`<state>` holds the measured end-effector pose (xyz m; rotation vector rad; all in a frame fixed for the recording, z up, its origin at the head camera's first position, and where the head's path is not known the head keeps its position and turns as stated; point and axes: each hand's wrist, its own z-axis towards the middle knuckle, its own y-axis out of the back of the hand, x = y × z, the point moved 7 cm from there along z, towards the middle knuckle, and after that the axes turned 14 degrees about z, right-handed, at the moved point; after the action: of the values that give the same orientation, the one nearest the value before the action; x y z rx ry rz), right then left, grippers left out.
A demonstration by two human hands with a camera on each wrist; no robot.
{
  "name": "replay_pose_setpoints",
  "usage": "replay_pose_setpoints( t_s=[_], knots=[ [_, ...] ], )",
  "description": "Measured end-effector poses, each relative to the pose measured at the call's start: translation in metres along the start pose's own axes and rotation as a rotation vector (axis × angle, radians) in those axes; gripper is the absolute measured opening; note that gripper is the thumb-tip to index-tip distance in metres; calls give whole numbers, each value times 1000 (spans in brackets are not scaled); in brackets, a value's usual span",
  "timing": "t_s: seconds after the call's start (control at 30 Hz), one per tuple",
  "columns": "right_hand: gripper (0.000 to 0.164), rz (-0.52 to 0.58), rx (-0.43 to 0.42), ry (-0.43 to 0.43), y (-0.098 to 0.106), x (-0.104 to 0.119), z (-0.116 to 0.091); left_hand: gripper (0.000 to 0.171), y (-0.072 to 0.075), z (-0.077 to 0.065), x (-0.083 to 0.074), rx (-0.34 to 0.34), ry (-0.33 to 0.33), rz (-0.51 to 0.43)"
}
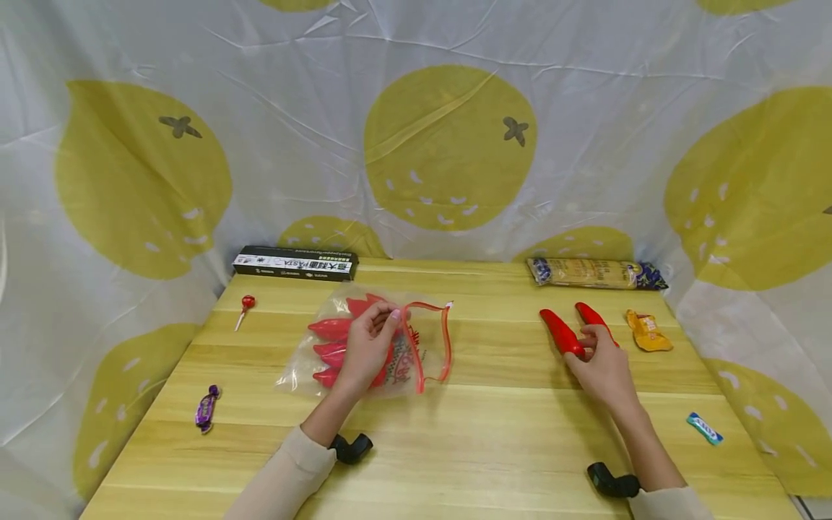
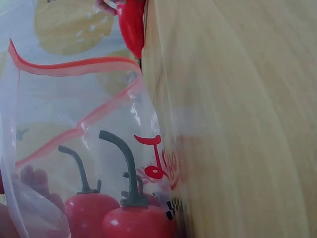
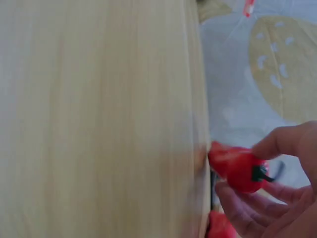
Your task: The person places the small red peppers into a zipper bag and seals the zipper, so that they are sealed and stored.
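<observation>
My left hand (image 1: 370,343) pinches the near edge of a clear zip bag (image 1: 295,372) at its mouth. The bag's red zip strip (image 2: 94,64) gapes in a loop toward the right. Inside lie several red toy chili peppers (image 1: 331,330), their dark green stems pointing at the mouth in the left wrist view. Farther right, my right hand (image 1: 604,368) grips a red chili pepper (image 3: 240,168) by its thick stem end, thumb on one side and fingers on the other. A second red chili pepper (image 1: 590,315) lies just beyond, partly hidden by that hand.
Along the back edge lie a black pasta box (image 1: 295,263) and a packet of noodles (image 1: 585,274). At left are a red lollipop (image 1: 245,307) and a purple wrapped candy (image 1: 207,409). An orange wrapped snack (image 1: 648,331) and a small blue candy (image 1: 705,428) lie at right.
</observation>
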<state>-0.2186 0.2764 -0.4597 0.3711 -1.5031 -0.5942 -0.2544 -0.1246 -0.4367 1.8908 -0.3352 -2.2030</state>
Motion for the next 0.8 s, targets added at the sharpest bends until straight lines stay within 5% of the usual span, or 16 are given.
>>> replay_pose_setpoints(
  t_s=[0.17,0.37,0.53,0.8],
  knots=[
    [38,290,35,-7,-17,16,-7,28,1,0,-4,-33,-19,36],
    [37,677,208,30,-53,57,-13,23,4,-7,-17,-49,-24,106],
    [33,696,302,75,-88,90,-16,19,6,-15,-38,-40,-48,128],
    [29,649,320,52,-137,118,-10,18,6,-17,-44,-52,-78,145]
  ],
)
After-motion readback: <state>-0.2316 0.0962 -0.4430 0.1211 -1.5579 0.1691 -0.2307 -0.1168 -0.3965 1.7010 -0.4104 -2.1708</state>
